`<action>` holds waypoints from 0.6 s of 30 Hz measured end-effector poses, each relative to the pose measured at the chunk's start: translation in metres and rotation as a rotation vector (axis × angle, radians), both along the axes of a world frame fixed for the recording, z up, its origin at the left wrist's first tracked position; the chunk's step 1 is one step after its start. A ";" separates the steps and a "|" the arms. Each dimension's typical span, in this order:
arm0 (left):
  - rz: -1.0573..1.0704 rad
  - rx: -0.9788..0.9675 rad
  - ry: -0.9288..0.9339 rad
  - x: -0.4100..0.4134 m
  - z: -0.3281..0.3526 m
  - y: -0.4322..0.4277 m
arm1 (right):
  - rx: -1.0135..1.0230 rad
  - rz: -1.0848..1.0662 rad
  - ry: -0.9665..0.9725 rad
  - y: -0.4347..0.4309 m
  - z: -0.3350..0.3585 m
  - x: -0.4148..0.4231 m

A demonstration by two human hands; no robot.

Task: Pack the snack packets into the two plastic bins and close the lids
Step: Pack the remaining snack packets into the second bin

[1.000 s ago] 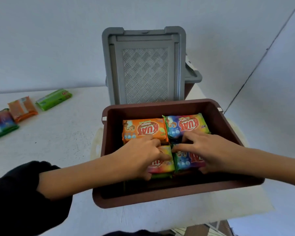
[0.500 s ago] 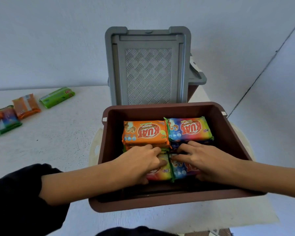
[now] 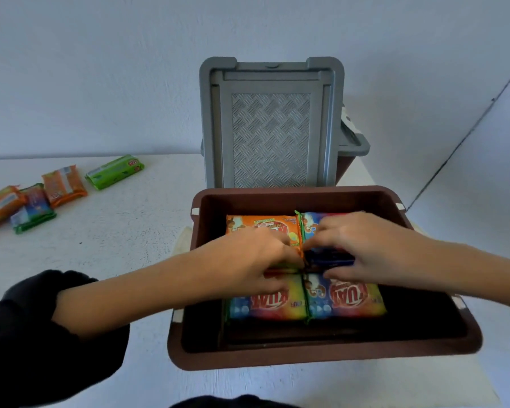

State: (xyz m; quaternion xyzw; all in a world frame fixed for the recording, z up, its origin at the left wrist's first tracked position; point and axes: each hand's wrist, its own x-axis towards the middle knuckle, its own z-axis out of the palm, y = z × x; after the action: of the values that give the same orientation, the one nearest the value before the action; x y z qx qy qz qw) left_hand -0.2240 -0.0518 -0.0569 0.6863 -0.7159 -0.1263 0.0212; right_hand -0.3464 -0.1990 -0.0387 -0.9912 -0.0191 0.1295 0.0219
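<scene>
- bin open, grey lid upright behind
- left hand fingers curled round orange packet
- right hand fingers and thumb clamp blue packet

White table carries brown bin and loose snack packets.

left sleeve: black, bunched near elbow | right forearm: bare | left hand: bare | right hand: bare
</scene>
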 end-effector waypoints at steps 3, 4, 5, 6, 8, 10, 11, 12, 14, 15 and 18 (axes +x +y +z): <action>0.105 -0.117 0.079 0.018 0.026 0.011 | 0.088 -0.007 -0.172 0.001 0.026 0.024; 0.144 -0.175 0.086 0.025 0.035 0.016 | 0.111 -0.002 -0.220 0.004 0.034 0.034; 0.188 -0.231 0.088 0.033 0.043 0.023 | 0.132 0.006 -0.260 0.008 0.042 0.046; 0.242 -0.284 0.087 0.042 0.050 0.031 | 0.156 0.016 -0.297 0.013 0.049 0.059; 0.384 -0.377 0.064 0.064 0.059 0.050 | 0.213 0.052 -0.364 0.026 0.060 0.090; 0.544 -0.450 0.037 0.092 0.061 0.073 | 0.259 0.102 -0.407 0.043 0.067 0.122; 0.625 -0.475 0.043 0.106 0.060 0.087 | 0.279 0.128 -0.421 0.052 0.069 0.139; 0.703 -0.491 0.063 0.120 0.058 0.101 | 0.299 0.151 -0.432 0.062 0.069 0.157; 0.842 -0.506 0.112 0.148 0.052 0.130 | 0.337 0.186 -0.442 0.081 0.067 0.192; 0.902 -0.513 0.125 0.161 0.049 0.143 | 0.348 0.200 -0.444 0.091 0.065 0.210; 1.046 -0.519 0.107 0.200 0.038 0.180 | 0.377 0.238 -0.438 0.119 0.053 0.261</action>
State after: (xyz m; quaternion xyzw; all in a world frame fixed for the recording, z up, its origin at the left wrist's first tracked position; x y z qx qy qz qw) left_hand -0.0242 0.1283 -0.0184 0.9135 -0.2876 0.0460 0.2842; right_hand -0.0854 -0.0796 0.0142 -0.9648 -0.1629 -0.0911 0.1853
